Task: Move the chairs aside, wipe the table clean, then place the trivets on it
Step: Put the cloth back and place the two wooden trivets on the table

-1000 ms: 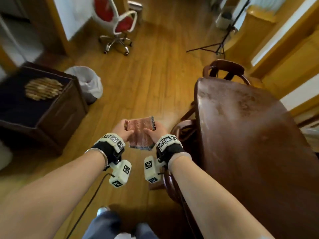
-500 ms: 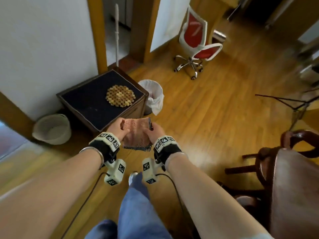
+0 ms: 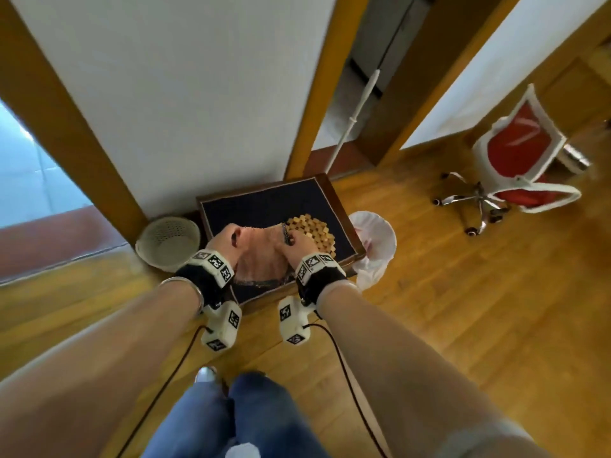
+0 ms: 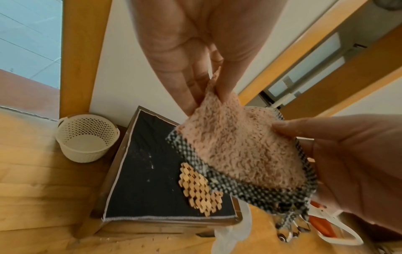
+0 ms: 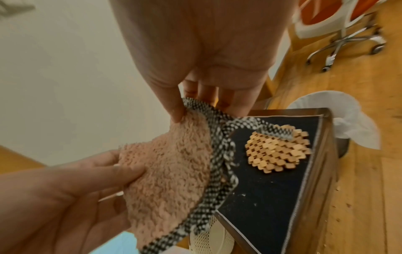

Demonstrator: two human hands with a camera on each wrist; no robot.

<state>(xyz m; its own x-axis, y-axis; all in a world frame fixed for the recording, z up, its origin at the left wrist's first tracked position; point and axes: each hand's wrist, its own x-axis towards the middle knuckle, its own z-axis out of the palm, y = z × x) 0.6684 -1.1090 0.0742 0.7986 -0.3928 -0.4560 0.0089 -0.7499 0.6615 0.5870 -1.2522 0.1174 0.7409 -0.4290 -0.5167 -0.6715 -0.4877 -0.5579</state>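
Note:
Both of my hands hold a pink fluffy cloth (image 3: pixel 261 259) with a black-and-white checked border, stretched between them. My left hand (image 3: pixel 228 238) pinches its left corner and my right hand (image 3: pixel 291 244) pinches the right edge. In the left wrist view, thumb and fingers of the left hand (image 4: pixel 208 96) nip the cloth (image 4: pixel 234 146). The right hand (image 5: pixel 185 110) grips the checked border of the cloth (image 5: pixel 174 171). The cloth hangs over a low side table (image 3: pixel 258 206) with a dark top, where stacked wooden lattice trivets (image 3: pixel 314 231) lie. The dining table and its chairs are out of view.
A cream perforated basket (image 3: pixel 168 242) stands left of the side table, and a bin with a white liner (image 3: pixel 375 246) stands right of it. A red-and-white office chair (image 3: pixel 519 160) is at the far right. A white pole (image 3: pixel 357 110) leans in the doorway behind.
The view has swung left, away from the dining table and chairs, to the side table. My hands, still holding the cloth, are now above the side table and partly cover the trivets.

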